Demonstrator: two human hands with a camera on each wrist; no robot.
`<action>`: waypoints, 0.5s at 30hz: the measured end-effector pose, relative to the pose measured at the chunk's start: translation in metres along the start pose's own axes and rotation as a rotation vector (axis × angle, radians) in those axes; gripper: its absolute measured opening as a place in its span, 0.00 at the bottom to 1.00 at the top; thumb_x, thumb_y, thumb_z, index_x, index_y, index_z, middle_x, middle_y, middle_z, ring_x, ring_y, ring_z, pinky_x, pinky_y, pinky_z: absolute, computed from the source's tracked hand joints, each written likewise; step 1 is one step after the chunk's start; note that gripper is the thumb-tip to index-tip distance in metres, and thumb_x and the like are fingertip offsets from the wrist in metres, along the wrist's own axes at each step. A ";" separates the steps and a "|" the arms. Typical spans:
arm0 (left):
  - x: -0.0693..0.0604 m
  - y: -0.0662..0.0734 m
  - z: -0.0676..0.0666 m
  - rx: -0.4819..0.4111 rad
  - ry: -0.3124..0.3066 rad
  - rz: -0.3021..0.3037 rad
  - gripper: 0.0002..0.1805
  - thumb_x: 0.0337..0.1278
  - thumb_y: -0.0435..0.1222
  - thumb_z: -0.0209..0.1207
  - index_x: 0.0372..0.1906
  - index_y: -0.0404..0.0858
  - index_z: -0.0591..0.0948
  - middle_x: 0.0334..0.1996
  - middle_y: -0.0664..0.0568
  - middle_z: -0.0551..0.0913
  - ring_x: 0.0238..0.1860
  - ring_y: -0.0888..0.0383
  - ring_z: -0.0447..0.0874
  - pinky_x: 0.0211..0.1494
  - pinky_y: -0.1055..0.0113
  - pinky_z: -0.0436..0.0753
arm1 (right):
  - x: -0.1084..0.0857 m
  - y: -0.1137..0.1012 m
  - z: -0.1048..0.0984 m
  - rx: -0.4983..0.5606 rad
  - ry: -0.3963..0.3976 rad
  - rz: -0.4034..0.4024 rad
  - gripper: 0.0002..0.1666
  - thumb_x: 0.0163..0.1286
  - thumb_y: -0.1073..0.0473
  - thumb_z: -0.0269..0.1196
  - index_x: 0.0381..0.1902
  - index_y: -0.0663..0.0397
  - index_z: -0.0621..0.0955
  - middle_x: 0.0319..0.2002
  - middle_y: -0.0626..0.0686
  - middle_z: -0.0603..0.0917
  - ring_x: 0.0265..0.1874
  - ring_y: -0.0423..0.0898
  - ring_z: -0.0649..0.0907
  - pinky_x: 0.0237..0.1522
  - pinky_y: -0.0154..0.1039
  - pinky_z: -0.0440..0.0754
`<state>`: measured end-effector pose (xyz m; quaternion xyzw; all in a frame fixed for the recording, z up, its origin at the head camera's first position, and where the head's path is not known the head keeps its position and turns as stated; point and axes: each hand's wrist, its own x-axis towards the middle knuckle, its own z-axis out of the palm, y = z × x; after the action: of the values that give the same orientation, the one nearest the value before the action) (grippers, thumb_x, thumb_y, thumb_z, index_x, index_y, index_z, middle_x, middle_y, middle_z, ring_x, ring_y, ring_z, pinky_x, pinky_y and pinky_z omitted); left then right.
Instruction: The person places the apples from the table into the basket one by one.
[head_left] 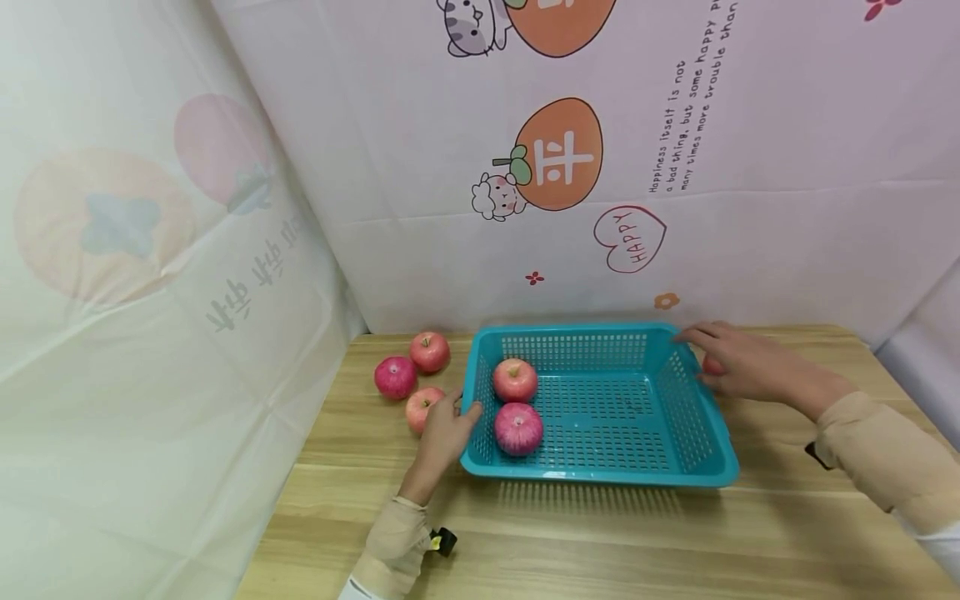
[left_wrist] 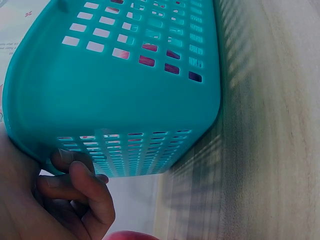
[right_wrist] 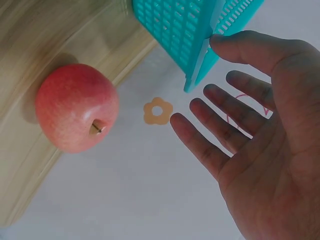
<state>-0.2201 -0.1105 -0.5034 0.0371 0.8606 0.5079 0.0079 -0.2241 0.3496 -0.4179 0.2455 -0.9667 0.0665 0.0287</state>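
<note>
A teal basket [head_left: 592, 479] stands on the wooden table, holding a red apple [head_left: 515, 381] and a striped pink one [head_left: 518, 429] at its left end. The left hand [head_left: 446, 433] grips the basket's left rim, its fingers curled at the outside wall [left_wrist: 110, 95]. At the right rim, the right hand [head_left: 738, 362] has its fingers extended, with the thumb at the rim in the right wrist view. Beside that hand [right_wrist: 270, 130], outside the basket, another red apple [right_wrist: 77, 107] rests on the table, mostly covered by the hand in the head view.
Left of the basket lie three more apples: a red one [head_left: 430, 352] at the back, a dark pink one [head_left: 395, 377] and a pale red one [head_left: 423, 408] close to the left hand. A printed white cloth [head_left: 420, 267] hangs behind the table [head_left: 585, 542], and another covers the left side.
</note>
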 end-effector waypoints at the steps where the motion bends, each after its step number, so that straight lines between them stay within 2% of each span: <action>1: 0.000 0.000 0.000 0.000 0.000 -0.001 0.30 0.76 0.40 0.59 0.72 0.24 0.73 0.59 0.30 0.86 0.55 0.41 0.91 0.55 0.45 0.90 | -0.001 0.001 0.000 0.004 0.002 0.004 0.35 0.64 0.61 0.75 0.67 0.60 0.79 0.67 0.66 0.80 0.66 0.68 0.78 0.62 0.68 0.81; 6: 0.000 0.000 0.000 -0.006 -0.007 -0.003 0.30 0.76 0.40 0.59 0.73 0.25 0.73 0.60 0.30 0.86 0.55 0.41 0.91 0.54 0.46 0.91 | -0.003 0.006 0.000 0.015 0.012 0.018 0.34 0.65 0.61 0.74 0.67 0.62 0.79 0.66 0.68 0.80 0.66 0.68 0.78 0.62 0.68 0.82; 15: -0.001 0.001 0.000 -0.011 -0.002 0.005 0.30 0.76 0.39 0.59 0.73 0.25 0.74 0.60 0.30 0.85 0.55 0.40 0.91 0.53 0.46 0.91 | -0.005 0.015 0.000 0.034 -0.021 0.067 0.38 0.63 0.60 0.77 0.69 0.61 0.78 0.67 0.70 0.78 0.66 0.70 0.76 0.61 0.72 0.80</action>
<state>-0.2191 -0.1099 -0.5021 0.0399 0.8577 0.5125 0.0078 -0.2267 0.3652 -0.4203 0.2143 -0.9733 0.0813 0.0123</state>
